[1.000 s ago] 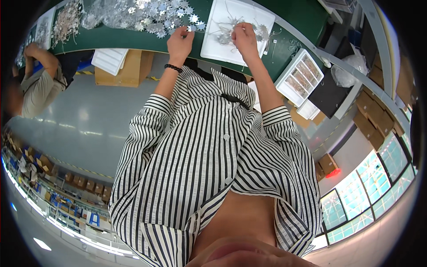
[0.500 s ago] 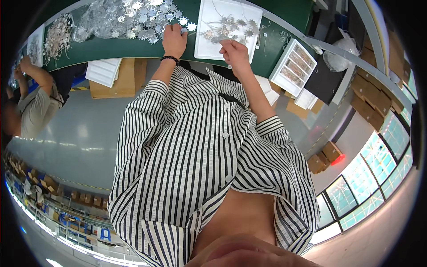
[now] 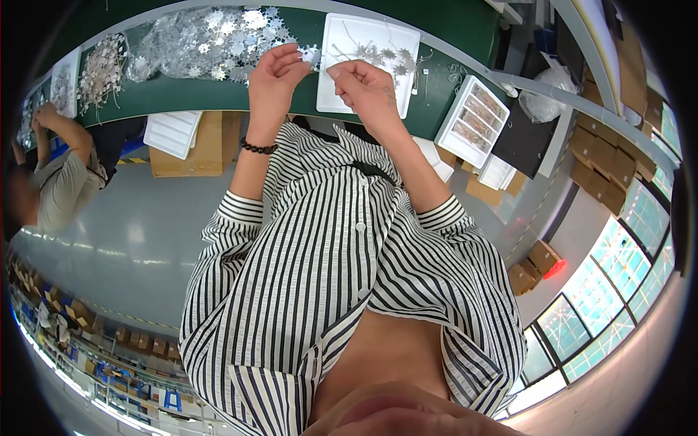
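My left hand (image 3: pixel 273 89), wearing a dark beaded bracelet (image 3: pixel 259 147), is raised at the near side of the green table and pinches a silver snowflake-shaped piece (image 3: pixel 310 56) between thumb and fingers. Close to its right, my right hand (image 3: pixel 369 94) has thumb and forefinger pinched together in front of the white tray (image 3: pixel 333 102); whatever sits in that pinch is too small to make out. Inside the tray lie several silver star pieces (image 3: pixel 378 54) with thin strings. Loose silver snowflake pieces (image 3: pixel 243 43) heap beyond my left hand.
Clear plastic bags (image 3: pixel 160 47) and a pile of small pieces with strings (image 3: pixel 103 69) lie farther left. A divided white tray (image 3: pixel 476 120) stands at right. Below the table edge is a cardboard box (image 3: pixel 207 145). At far left works another person (image 3: pixel 65 174).
My left hand has lifted from the heap toward me, bringing a silver snowflake piece. My right hand has shifted left and nearer, so both hands are now close together.
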Available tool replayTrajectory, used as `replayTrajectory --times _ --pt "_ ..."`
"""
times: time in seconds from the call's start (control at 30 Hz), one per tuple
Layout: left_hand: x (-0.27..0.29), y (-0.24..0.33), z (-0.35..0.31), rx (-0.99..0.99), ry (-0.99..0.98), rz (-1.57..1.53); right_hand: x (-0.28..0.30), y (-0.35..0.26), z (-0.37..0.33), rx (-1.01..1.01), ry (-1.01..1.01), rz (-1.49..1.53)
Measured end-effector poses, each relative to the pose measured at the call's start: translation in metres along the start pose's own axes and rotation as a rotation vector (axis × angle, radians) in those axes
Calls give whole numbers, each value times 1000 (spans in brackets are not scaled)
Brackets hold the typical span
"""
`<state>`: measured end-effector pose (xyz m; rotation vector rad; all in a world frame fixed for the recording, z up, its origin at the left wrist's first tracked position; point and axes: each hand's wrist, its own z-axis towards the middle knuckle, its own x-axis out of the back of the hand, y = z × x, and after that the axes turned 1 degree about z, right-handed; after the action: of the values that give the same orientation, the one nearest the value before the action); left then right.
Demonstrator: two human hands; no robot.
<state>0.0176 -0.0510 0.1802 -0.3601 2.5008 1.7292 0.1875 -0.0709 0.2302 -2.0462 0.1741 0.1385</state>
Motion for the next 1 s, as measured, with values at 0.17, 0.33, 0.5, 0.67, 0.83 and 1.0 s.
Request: replayTrajectory --times 0.17,0.33,0.5,0.67,0.83,1.0 --pt "-6 37 -17 -3 12 -57 -22 -19 -5 184 23 -61" --pt "-8 45 -22 -49 -7 -103 -29 -24 -2 192 20 22" --pt "-7 47 -22 -73 26 -84 -34 -22 5 169 19 -13" --pt "-8 49 -20 -107 36 -78 -34 -22 8 182 32 -55" --pt "-5 46 -20 -85 -12 48 -31 -21 12 205 28 -95" --pt "-10 49 -21 -132 -71 95 -25 -26 13 225 45 -215"
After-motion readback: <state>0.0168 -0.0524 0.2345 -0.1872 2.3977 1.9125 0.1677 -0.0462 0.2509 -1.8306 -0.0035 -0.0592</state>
